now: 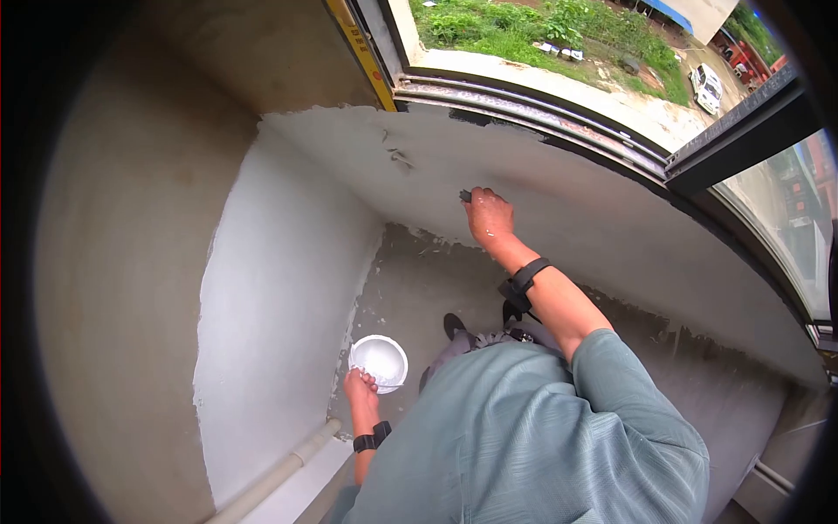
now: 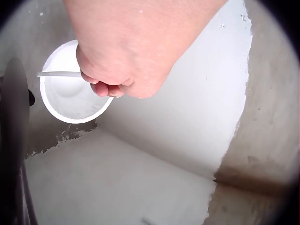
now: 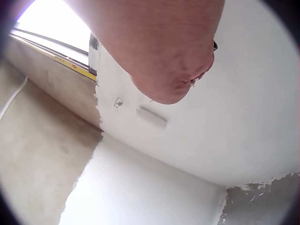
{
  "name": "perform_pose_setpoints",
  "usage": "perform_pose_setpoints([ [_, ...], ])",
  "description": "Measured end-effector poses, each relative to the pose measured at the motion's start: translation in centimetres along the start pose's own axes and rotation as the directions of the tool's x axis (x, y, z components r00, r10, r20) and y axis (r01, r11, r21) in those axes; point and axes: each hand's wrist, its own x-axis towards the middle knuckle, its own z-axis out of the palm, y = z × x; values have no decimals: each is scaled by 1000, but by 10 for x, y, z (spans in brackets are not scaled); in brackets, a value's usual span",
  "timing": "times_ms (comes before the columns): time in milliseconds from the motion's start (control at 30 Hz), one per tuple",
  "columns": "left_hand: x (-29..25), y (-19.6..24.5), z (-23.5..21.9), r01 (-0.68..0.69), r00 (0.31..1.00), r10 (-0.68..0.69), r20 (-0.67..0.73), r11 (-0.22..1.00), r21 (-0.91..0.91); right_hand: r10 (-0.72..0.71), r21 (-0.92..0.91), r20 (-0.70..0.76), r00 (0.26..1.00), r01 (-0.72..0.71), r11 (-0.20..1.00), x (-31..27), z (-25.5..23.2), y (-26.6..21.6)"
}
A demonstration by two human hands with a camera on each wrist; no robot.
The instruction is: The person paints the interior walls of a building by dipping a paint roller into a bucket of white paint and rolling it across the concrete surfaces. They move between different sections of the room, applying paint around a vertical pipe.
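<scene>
Low on the left, my left hand grips the thin handle of a white bucket. White material coats the inside of the bucket. My right hand is raised at the freshly whitened wall below the window, its fingers curled round a small tool. Only a dark end of the tool shows past the knuckles; the hand hides the rest, so I cannot tell its kind. In the right wrist view, the hand overlaps the white wall.
A window frame runs above the wall, with a yellow level-like bar at its left end. Small bits stick out of the wall, one a short pale stub. A pipe lies along the lower left. The floor is bare grey.
</scene>
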Motion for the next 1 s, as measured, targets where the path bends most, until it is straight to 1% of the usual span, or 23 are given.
perform_pose_setpoints([
  [67,2,0,-5,2,1000,-2,-12,1000,9,29,-18,12,1000,-29,999,-9,4,9],
  [133,9,0,-7,0,1000,0,-14,1000,16,54,-31,11,998,-54,998,-22,-2,32],
  [167,12,0,-7,-3,1000,3,-12,1000,19,47,-36,-13,999,-48,998,-32,-7,47],
  [233,14,-1,-7,-12,1000,12,4,999,39,35,-45,-54,998,-37,998,-58,-30,79],
  [300,13,0,0,-31,999,28,35,997,68,62,-46,-84,994,-66,997,-81,-46,112],
  [400,13,1,14,-30,998,26,61,998,61,100,-93,-119,988,-111,989,-115,-74,150],
  [600,27,2,32,-58,996,50,77,992,113,149,-153,-209,967,-182,971,-178,-121,208],
  [633,26,2,34,-51,996,43,76,994,99,154,-163,-221,963,-193,968,-187,-129,216],
  [733,21,0,38,-37,997,32,68,997,68,185,-186,-255,949,-236,954,-213,-148,234],
  [800,20,-3,38,-40,998,37,54,998,58,200,-189,-275,940,-257,948,-219,-150,237],
  [867,17,-7,36,-35,998,32,60,998,52,212,-180,-290,933,-270,946,-221,-145,237],
  [967,21,-14,29,-24,996,19,84,999,49,193,-144,-267,944,-238,961,-202,-121,221],
  [1000,23,-16,24,-20,995,15,94,999,48,165,-143,-261,951,-207,968,-193,-112,214],
])
